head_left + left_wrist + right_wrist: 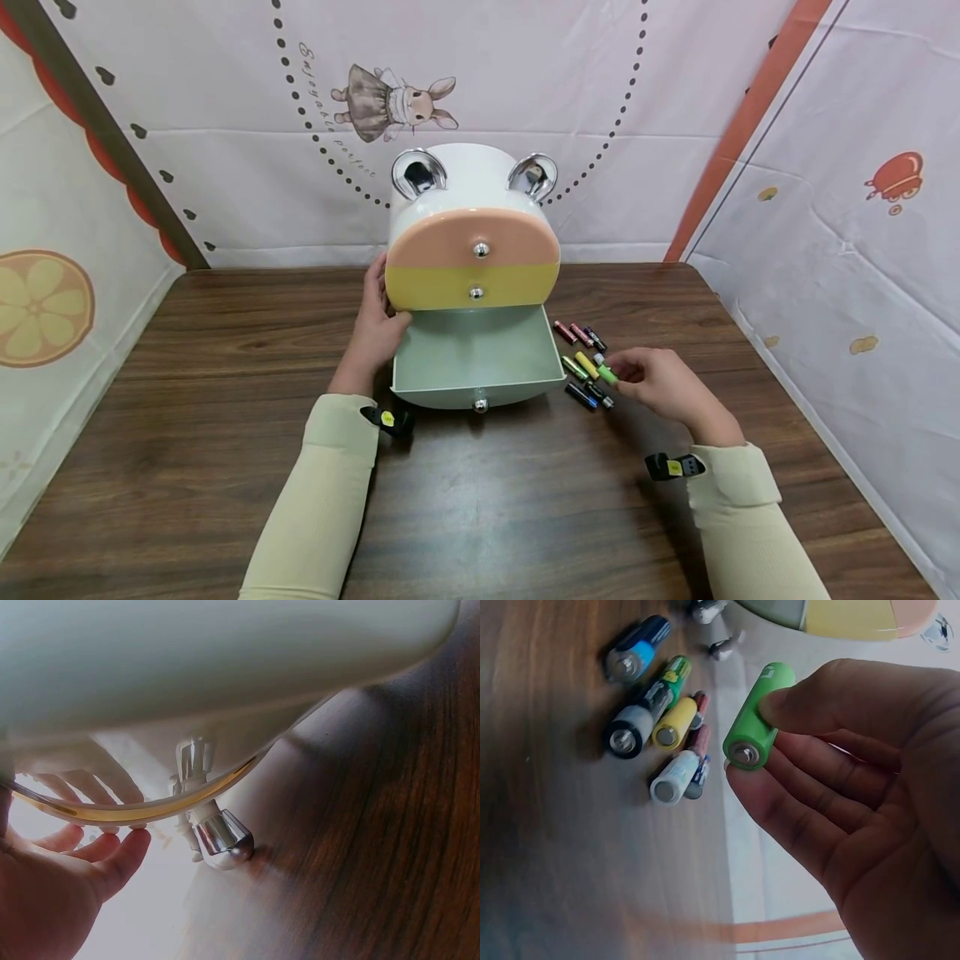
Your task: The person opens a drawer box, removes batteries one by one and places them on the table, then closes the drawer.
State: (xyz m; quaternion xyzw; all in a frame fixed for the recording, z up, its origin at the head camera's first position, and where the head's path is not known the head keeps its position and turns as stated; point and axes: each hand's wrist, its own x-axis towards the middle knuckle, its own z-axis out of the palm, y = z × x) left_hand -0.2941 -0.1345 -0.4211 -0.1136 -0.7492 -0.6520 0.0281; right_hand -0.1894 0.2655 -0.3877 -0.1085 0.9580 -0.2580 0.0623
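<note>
My right hand (663,385) pinches a green battery (754,720) between thumb and fingers, over a loose group of batteries. Among them are a yellow battery (587,365), a white one (673,778) and a blue and black one (581,395). My left hand (372,337) rests against the left side of a rounded white drawer cabinet (471,173), its fingertips (131,847) touching the glossy side wall. The bottom drawer (480,346), pale green, is pulled out and bare inside. Above it, the yellow drawer (435,289) and orange drawer (435,243) are closed.
Two chrome, ear-like pieces (418,173) stand on top of the cabinet. The dark wooden table (480,500) carries everything, with a printed white cloth (600,83) hanging behind it and along both sides. Small metal feet (225,840) are under the cabinet.
</note>
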